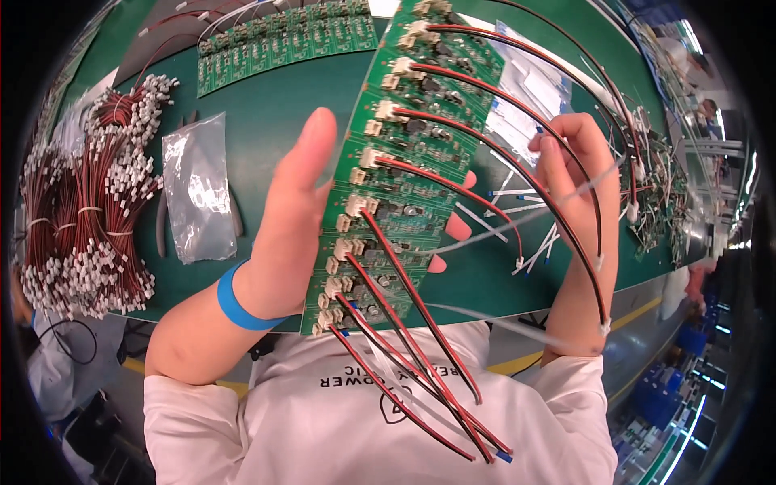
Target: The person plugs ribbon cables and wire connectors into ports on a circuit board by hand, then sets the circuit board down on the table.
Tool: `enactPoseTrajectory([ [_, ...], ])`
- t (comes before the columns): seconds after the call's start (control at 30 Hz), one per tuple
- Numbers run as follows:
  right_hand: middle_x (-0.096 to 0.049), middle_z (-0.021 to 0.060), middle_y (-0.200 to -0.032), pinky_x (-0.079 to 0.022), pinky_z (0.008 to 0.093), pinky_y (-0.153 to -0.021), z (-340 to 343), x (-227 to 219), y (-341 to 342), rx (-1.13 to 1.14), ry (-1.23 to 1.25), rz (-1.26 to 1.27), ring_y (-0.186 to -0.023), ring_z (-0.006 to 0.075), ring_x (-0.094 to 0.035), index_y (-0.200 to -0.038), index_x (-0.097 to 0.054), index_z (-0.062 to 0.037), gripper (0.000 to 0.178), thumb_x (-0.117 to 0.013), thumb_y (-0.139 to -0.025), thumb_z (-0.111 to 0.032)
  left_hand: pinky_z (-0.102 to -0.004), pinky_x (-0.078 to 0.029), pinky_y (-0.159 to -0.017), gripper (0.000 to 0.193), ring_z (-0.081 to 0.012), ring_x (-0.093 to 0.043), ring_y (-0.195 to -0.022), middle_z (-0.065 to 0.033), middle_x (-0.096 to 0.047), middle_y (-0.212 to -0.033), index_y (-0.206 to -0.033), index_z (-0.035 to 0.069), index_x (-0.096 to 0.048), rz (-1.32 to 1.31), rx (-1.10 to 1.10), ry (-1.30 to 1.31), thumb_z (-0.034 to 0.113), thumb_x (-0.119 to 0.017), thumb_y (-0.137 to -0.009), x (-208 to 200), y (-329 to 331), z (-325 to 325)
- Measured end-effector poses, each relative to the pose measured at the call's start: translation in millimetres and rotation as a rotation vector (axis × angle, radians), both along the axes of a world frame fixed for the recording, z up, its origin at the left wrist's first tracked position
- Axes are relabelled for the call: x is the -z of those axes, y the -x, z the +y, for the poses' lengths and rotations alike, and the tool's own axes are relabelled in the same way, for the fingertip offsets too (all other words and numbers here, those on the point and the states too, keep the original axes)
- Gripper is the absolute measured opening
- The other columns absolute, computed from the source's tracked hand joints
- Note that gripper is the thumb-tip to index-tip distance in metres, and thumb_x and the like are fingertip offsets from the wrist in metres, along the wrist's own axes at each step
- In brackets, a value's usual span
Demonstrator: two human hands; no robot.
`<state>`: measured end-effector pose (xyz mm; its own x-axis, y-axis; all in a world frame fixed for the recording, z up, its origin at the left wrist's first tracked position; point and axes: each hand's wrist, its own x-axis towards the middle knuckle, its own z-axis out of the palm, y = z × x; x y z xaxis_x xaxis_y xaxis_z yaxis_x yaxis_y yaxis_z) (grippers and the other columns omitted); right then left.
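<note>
My left hand (295, 202) grips a long green circuit board panel (388, 210), its thumb by the left edge and fingertips showing past the right edge. The panel is tilted up above the table. Red-and-black wire leads (501, 137) are plugged into white connectors along its left side; several hang down over my shirt, others arch to the right. Pale flat cables (493, 319) also stick out from the panel. My right hand (578, 162) is off to the panel's right, thumb and forefinger pinched at a small blue-ended flat cable, mostly hidden by the fingers.
Bundled red-and-black leads (89, 218) are piled at the left of the green table (267, 129). Beside them, a clear plastic bag (196, 190) covers part of a hand tool. Another board panel (283, 44) lies at the back. Loose flat cables (541, 250) and tangled wired parts (659, 186) lie right.
</note>
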<state>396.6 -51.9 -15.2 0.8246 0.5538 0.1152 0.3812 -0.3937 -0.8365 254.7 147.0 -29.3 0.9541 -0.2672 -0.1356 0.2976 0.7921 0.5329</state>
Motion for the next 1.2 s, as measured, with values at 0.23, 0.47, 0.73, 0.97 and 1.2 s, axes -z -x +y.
enactPoseTrajectory([
  [0.23,-0.055,0.0039,-0.077,-0.048,0.021,-0.061,30.8,-15.6,38.2,-0.364,-0.158,0.333,-0.067,0.0072,-0.054,-0.091,-0.053,0.0049,0.008,-0.052,-0.087,-0.002,-0.0534,-0.046,-0.086,0.094,-0.0435,-0.053,-0.104,-0.0255,-0.044,-0.127,-0.134,0.001,-0.033,0.036,-0.029,-0.197,0.076,-0.021,-0.078,-2.3,5.6,3.1],
  [0.47,-0.059,0.0098,-0.082,-0.045,0.0207,-0.056,42.3,-11.4,44.3,-0.487,-0.206,0.122,-0.067,0.0123,-0.057,-0.088,-0.058,0.007,0.011,-0.06,-0.077,0.007,-0.0565,-0.044,-0.087,0.096,-0.0438,-0.053,-0.103,-0.0273,-0.047,-0.123,-0.133,0.001,-0.034,0.288,-0.106,0.228,0.077,-0.023,-0.076,-3.5,3.2,3.1],
  [0.73,-0.061,0.0113,-0.079,-0.045,0.0192,-0.053,39.7,3.3,37.6,-0.543,-0.167,-0.299,-0.064,0.0118,-0.058,-0.089,-0.06,0.0052,0.02,-0.067,-0.071,0.008,-0.0649,-0.039,-0.086,0.086,-0.0421,-0.052,-0.106,-0.0242,-0.046,-0.126,-0.133,0.006,-0.036,0.317,-0.038,0.251,0.072,-0.027,-0.08,-0.7,0.8,1.3],
  [0.97,-0.06,0.003,-0.072,-0.03,0.0153,-0.041,30.5,5.8,40.3,-0.354,-0.394,0.096,-0.051,-0.0003,-0.047,-0.086,-0.063,0.0005,0.011,-0.064,-0.076,0.004,-0.0675,-0.042,-0.08,0.072,-0.0439,-0.052,-0.104,-0.0216,-0.048,-0.124,-0.13,0.006,-0.041,0.241,-0.107,0.402,0.062,-0.035,-0.085,-8.3,-0.8,1.8],
  [1.2,-0.064,0.0111,-0.088,-0.041,0.0128,-0.051,26.5,-3.7,40.1,-0.29,-0.535,0.377,-0.065,0.0019,-0.056,-0.092,-0.059,0.0066,0.011,-0.057,-0.081,0.006,-0.0658,-0.041,-0.084,0.076,-0.0481,-0.043,-0.113,-0.0357,-0.038,-0.125,-0.134,-0.002,-0.03,0.078,-0.079,0.667,0.057,-0.038,-0.086,4.9,-2.6,5.5],
])
